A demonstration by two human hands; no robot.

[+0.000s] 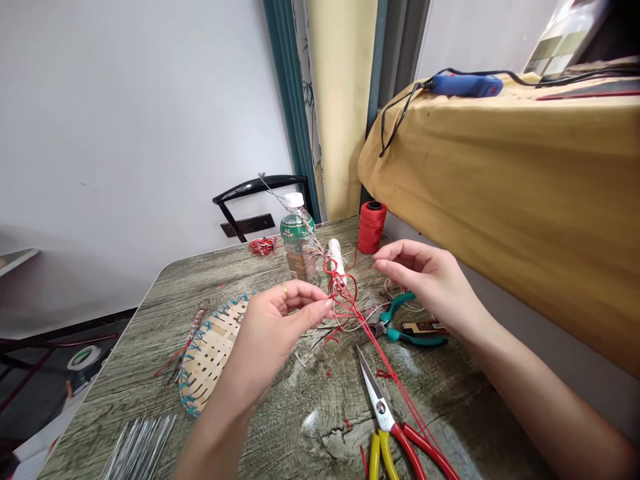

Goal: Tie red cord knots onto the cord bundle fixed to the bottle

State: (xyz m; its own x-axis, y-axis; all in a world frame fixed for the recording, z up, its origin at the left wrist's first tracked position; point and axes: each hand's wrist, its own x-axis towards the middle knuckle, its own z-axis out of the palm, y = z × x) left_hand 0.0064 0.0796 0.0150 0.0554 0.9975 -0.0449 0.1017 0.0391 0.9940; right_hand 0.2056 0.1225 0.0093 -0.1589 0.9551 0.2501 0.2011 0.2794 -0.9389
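Thumb and forefinger of my left hand [277, 327] are pinched on looped red cord [369, 325], whose long strands run down to the lower right across the table. Just right of the loops, my right hand [433, 277] is raised with thumb and forefinger brought together; what they hold, if anything, is too small to make out. Behind the loops lies a white thread spool [335, 257], and a red thread spool [373, 228] stands further back. Scissors with red handles [384, 412] rest below the hands. Teal-handled pliers [393, 328] lie under my right hand.
A clear bottle [299, 233] with a white cap stands behind my left hand. To the left lie a woven bamboo piece [213, 353] edged in blue and a bundle of metal wires [141, 448]. A yellow-draped surface [500, 180] rises at right, carrying a blue corded tool [465, 85].
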